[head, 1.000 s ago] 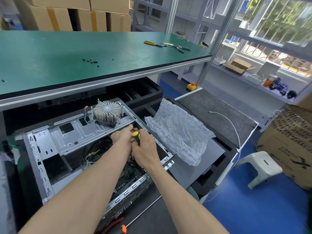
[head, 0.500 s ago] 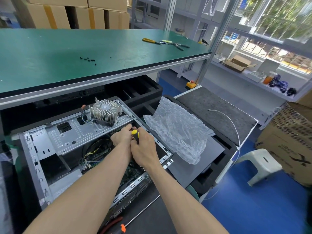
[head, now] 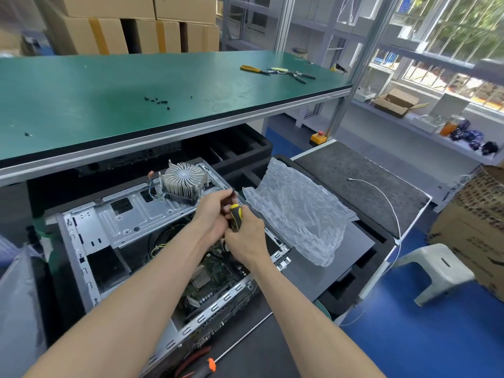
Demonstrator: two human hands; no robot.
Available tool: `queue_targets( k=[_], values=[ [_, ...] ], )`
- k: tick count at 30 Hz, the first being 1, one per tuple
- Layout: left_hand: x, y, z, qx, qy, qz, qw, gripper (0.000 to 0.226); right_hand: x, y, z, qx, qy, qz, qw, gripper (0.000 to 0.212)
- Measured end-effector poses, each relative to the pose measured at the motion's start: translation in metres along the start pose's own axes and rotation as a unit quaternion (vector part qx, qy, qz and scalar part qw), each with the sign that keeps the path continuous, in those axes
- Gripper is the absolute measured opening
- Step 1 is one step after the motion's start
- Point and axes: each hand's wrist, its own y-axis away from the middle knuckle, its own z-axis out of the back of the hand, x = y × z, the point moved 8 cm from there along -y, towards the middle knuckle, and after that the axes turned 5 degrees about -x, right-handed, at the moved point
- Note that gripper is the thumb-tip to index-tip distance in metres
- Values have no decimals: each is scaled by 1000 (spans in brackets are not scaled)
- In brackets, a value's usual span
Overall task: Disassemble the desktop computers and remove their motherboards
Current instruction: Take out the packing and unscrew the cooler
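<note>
Head view: an opened silver sheet-metal desktop computer case (head: 90,241) lies on its side below the green-topped worktop (head: 109,99); its green motherboard (head: 210,276) sits inside, not yet removed. A round finned aluminium heatsink with its fan (head: 183,181) rests loose on the case's upper metal panel. The right hand (head: 245,241) is closed round the yellow-and-black handled screwdriver (head: 236,218); the left hand (head: 214,214) is curled against the upper part of the same tool, and appears to pinch its dark shaft, though the fingers overlap too closely to be sure. Both hands hover over the case opening, the tool above the board. A crumpled sheet of clear bubble wrap (head: 294,216) lies just beside the case; small black screws (head: 156,100) and yellow-handled pliers (head: 252,69) lie on the worktop.

The risks, as I judge them: a slip could drive the tip into the board's components; a freed screw could drop among the cables; the unsecured heatsink could slide off if the case is jolted.
</note>
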Motion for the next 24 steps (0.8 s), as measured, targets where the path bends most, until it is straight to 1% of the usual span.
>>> queue_targets(
  k=[3,5,6,8,10,11,12,13,15,16,18,19,20,22,24],
  values=[
    [-15,11,-13,69,7,4,998,20,2,-3,2,-14,1,14,1000,29],
    [-25,15,-14,93,-17,-22,995,18,-1,-3,3,-22,-10,6,1000,43],
    [-30,15,-12,100,-40,-42,993,20,-3,-3,3,-26,-12,-1,1000,46],
    [-37,15,-3,116,-97,-79,985,26,-6,-3,6,-40,-13,-14,999,38],
    [-34,11,12,120,-160,-91,976,29,-7,-3,9,-57,-25,-20,998,25],
    [-29,7,22,110,-213,-92,966,31,-7,-3,10,-63,-29,-21,997,23],
    [-24,3,32,92,-296,-100,946,31,-8,-3,11,-67,-29,-23,997,22],
    [-19,-2,42,70,-400,-115,907,27,-8,-3,11,-68,-28,-24,997,21],
    [-8,-15,56,42,-597,-150,787,32,-8,-3,10,-65,-19,-27,997,22],
    [-1,-20,62,40,-660,-154,735,37,-8,-3,9,-62,-13,-30,998,23],
    [15,-32,69,52,-739,-146,656,43,-10,-4,8,-56,-7,-37,998,25],
    [22,-37,70,61,-765,-142,626,46,-11,-4,7,-51,-13,-43,998,24],
    [27,-43,69,66,-782,-142,604,48,-12,-4,7,-48,-22,-48,997,23],
    [30,-52,65,66,-801,-146,577,52,-13,-3,7,-48,-38,-59,996,18],
    [30,-60,61,57,-819,-151,551,50,-14,-3,8,-50,-45,-63,996,15]
  ],
)
